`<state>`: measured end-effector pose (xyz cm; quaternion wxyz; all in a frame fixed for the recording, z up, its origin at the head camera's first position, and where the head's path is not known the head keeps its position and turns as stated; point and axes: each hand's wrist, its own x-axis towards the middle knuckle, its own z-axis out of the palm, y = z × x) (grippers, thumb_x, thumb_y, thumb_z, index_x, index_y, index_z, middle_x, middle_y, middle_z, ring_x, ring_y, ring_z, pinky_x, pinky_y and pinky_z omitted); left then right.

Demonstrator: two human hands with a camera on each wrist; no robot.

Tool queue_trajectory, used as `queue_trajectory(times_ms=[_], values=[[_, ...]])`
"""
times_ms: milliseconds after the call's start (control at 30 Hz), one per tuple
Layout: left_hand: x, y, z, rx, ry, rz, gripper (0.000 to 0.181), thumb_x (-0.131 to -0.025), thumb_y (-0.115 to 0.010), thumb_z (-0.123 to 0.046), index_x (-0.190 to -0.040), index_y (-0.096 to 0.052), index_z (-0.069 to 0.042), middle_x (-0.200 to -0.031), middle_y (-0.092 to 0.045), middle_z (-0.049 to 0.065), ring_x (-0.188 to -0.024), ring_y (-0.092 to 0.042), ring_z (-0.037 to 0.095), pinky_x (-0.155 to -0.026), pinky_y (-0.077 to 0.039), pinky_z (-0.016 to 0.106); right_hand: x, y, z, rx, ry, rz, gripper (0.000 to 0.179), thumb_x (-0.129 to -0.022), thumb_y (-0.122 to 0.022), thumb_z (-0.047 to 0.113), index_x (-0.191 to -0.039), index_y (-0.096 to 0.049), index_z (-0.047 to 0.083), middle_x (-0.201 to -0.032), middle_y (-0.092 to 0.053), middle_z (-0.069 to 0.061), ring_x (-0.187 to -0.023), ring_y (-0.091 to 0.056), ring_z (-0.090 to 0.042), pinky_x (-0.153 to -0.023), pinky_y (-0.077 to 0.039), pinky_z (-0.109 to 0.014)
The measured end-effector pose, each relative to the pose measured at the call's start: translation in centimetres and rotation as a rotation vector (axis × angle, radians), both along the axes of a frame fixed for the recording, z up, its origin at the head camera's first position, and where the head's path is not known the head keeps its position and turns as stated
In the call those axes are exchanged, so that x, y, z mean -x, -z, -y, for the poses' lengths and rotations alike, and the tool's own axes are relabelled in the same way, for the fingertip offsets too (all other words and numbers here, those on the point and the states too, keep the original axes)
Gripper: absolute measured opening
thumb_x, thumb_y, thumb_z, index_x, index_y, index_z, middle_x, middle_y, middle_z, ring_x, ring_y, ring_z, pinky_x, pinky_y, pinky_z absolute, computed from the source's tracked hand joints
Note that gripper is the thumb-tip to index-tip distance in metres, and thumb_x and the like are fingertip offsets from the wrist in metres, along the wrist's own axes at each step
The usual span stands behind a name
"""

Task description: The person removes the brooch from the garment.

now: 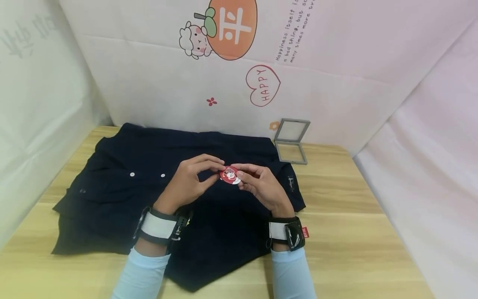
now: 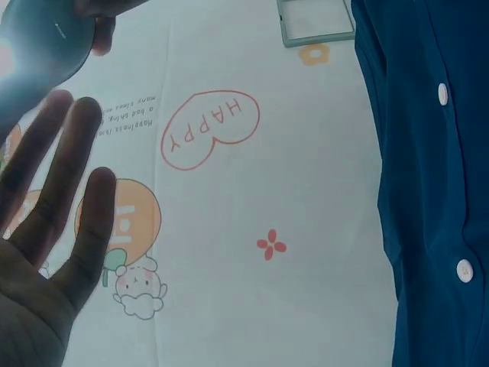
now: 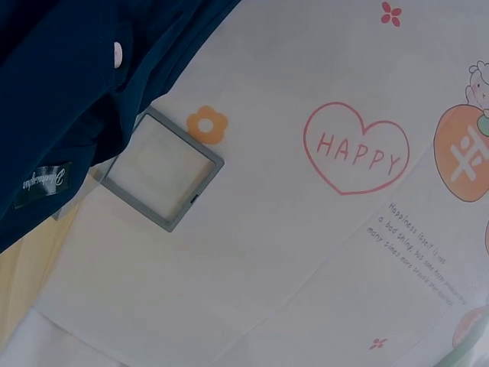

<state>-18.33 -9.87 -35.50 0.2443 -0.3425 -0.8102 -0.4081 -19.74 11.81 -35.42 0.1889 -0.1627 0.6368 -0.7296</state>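
Above the dark navy shirt (image 1: pixel 138 153), both hands meet at a small round red badge (image 1: pixel 228 175) with a white cartoon figure on its face. The right hand (image 1: pixel 266 189) grips its right edge, thumb on the front and fingers behind. At the opposite edge, the left hand (image 1: pixel 190 178) pinches the badge between thumb and fingertips. From the left wrist, the badge's shiny dark back (image 2: pixel 47 46) appears at the top left, with several left-hand fingers (image 2: pixel 65 176) stretched out below it. The right hand does not show clearly in the right wrist view.
The shirt lies spread over a light wooden table (image 1: pixel 354 224). An opened grey square frame case (image 1: pixel 293 141) with clear panels stands at the shirt's far right corner. White printed cloth (image 1: pixel 231 83) walls off the back and both sides.
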Motion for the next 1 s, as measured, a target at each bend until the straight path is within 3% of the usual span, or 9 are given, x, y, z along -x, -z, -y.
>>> queue_trajectory(times_ms=[167, 300, 600, 700, 833, 1000], values=[[0.4, -0.2, 0.0, -0.018, 0.018, -0.025, 0.021, -0.077, -0.069, -0.004, -0.097, -0.069, -0.011, -0.102, -0.064, 0.0, -0.09, -0.06, 0.01, -0.08, -0.049, 0.027, 0.5, -0.2, 0.4, 0.011, -0.024, 0.019, 0.041, -0.088, -0.059, 0.02, -0.12, -0.052, -0.004, -0.103, -0.056, -0.01, -0.073, -0.054, -0.011, -0.067, -0.049, -0.019], [0.6, -0.6, 0.1, -0.023, -0.008, -0.039, 0.019, -0.078, -0.069, -0.006, -0.097, -0.067, -0.01, -0.098, -0.065, 0.0, -0.086, -0.06, 0.009, -0.077, -0.049, 0.026, 0.9, -0.4, 0.7, 0.035, -0.008, 0.046, 0.044, -0.087, -0.06, 0.027, -0.119, -0.053, -0.001, -0.098, -0.057, -0.008, -0.071, -0.055, -0.01, -0.066, -0.049, -0.02], [0.5, -0.2, 0.3, -0.003, -0.041, -0.013, 0.015, -0.082, -0.065, -0.011, -0.097, -0.067, -0.012, -0.094, -0.065, -0.002, -0.081, -0.059, 0.009, -0.071, -0.048, 0.024, 0.4, -0.3, 1.0, -0.004, 0.008, -0.009, 0.045, -0.089, -0.054, 0.034, -0.12, -0.051, 0.001, -0.099, -0.058, -0.009, -0.075, -0.058, -0.012, -0.068, -0.05, -0.022], [0.2, 0.4, 0.2, -0.021, -0.044, 0.02, 0.015, -0.082, -0.065, -0.012, -0.098, -0.067, -0.012, -0.094, -0.064, -0.002, -0.082, -0.059, 0.011, -0.072, -0.048, 0.025, 0.1, 0.5, 0.9, -0.032, 0.026, -0.028, 0.044, -0.09, -0.053, 0.035, -0.119, -0.052, 0.002, -0.099, -0.057, -0.01, -0.077, -0.058, -0.012, -0.069, -0.05, -0.022], [0.4, 0.0, 0.4, -0.033, -0.049, 0.03, 0.016, -0.082, -0.065, -0.012, -0.098, -0.066, -0.011, -0.094, -0.064, -0.002, -0.08, -0.058, 0.009, -0.07, -0.048, 0.025, 0.4, 0.2, 1.1, -0.073, 0.058, -0.071, 0.042, -0.091, -0.051, 0.035, -0.117, -0.054, 0.002, -0.1, -0.056, -0.011, -0.082, -0.057, -0.013, -0.071, -0.049, -0.022], [0.3, -0.2, 0.3, -0.066, -0.043, 0.05, 0.018, -0.083, -0.065, -0.014, -0.101, -0.066, -0.009, -0.091, -0.064, -0.002, -0.075, -0.056, 0.006, -0.064, -0.046, 0.022, 0.1, 0.1, 1.6, -0.008, 0.083, -0.115, 0.047, -0.091, -0.05, 0.037, -0.115, -0.053, -0.003, -0.101, -0.054, -0.008, -0.088, -0.055, -0.016, -0.073, -0.048, -0.023]])
